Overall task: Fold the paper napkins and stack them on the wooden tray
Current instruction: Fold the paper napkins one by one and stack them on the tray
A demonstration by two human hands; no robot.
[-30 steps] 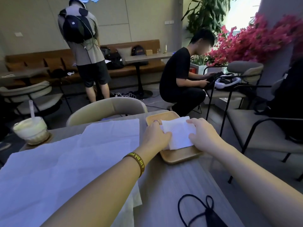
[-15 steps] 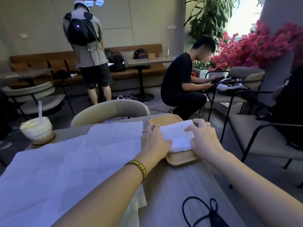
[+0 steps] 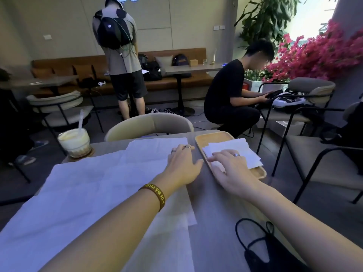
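One wooden tray (image 3: 214,137) sits far right on the table (image 3: 212,203), holding one stack of folded napkins (image 3: 241,150), at least two layers. Unfolded napkins (image 3: 102,179) overlap to its left; I cannot count them. My left hand (image 3: 182,165), on the stack half a second ago, now lies flat on those sheets. My right hand (image 3: 233,169) presses the stack, fingers straight. The stack overhangs the tray's right rim. Bare tabletop runs near, toward one black mask (image 3: 271,260).
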